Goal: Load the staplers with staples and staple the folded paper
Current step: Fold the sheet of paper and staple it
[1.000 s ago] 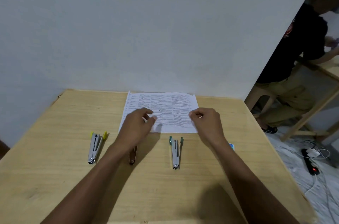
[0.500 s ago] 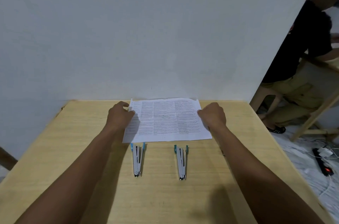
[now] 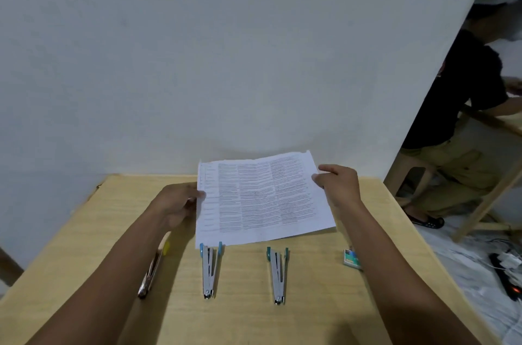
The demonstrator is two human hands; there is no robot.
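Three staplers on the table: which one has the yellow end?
The leftmost stapler, lying partly under the left forearm. The middle stapler has light blue tabs and the right stapler has green ones.

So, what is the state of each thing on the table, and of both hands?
paper: unfolded, lifted off the table, held at both sides.
left hand: grips the paper's left edge.
right hand: grips the paper's right edge.
blue stapler: lies on the table, untouched.
green stapler: lies on the table, untouched.
yellow stapler: lies on the table, partly hidden by the left forearm.
staple box: lies on the table, untouched.
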